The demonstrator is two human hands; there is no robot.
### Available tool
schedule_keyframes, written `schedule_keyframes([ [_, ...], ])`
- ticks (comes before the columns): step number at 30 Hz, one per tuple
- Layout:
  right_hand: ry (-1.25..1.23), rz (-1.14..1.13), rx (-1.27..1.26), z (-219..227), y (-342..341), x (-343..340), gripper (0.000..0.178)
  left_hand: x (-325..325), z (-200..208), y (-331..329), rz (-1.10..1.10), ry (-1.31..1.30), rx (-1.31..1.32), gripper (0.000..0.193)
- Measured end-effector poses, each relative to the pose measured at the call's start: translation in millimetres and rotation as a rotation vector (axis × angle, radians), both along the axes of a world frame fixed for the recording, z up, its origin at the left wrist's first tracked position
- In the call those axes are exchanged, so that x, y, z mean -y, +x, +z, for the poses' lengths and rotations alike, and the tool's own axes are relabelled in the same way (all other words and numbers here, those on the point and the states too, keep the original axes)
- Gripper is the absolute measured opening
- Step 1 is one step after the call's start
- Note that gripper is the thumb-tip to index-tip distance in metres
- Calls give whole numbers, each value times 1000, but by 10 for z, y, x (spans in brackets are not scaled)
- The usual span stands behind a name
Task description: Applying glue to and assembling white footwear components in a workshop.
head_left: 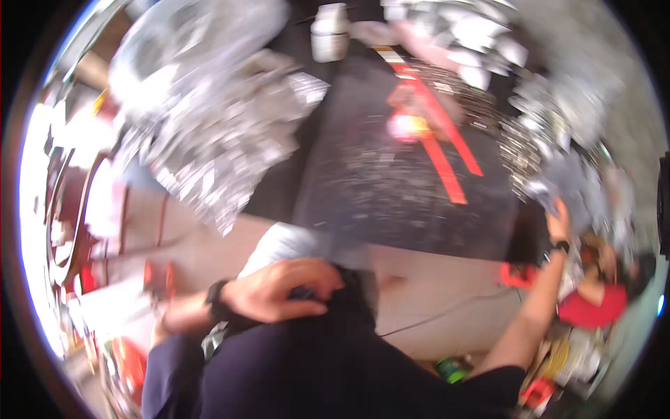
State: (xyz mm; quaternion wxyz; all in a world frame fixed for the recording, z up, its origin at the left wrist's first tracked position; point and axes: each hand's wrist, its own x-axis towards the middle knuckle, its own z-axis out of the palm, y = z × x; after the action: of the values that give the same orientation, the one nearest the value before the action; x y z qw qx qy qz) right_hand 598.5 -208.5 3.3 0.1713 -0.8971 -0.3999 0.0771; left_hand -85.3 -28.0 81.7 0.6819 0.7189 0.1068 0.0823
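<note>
Close to my body, my left hand (pixel 283 290) is closed with its fingers curled toward the thumb. A dark patch shows between them, but I cannot make out whether it is a held thing or my clothing. At the table's right edge, my right hand (pixel 558 222) reaches into crumpled clear plastic packaging (pixel 544 187). Its fingers touch or nearly touch the plastic; blur hides whether they grip it. Two long red strips (pixel 442 170) lie on a dark mat (pixel 335 174), beside a bright pink and orange object (pixel 408 128).
A heap of silvery, shiny packets (pixel 209 140) covers the table's left side, below a large clear plastic bag (pixel 202 35). A white bottle (pixel 329 31) stands at the back. Small shiny metal-like pieces (pixel 520 153) are piled at right. A dark cable (pixel 447 307) crosses the floor.
</note>
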Motion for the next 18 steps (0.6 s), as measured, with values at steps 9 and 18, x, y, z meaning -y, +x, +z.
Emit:
schedule_keyframes([
  [9, 463, -185, 98, 458, 20, 172, 47, -32, -7, -728, 351, 193, 11, 15],
  [18, 483, 206, -425, 1370, -3638, -407, 19, -985, -11, -1292, 1014, 1068, -68, 23],
])
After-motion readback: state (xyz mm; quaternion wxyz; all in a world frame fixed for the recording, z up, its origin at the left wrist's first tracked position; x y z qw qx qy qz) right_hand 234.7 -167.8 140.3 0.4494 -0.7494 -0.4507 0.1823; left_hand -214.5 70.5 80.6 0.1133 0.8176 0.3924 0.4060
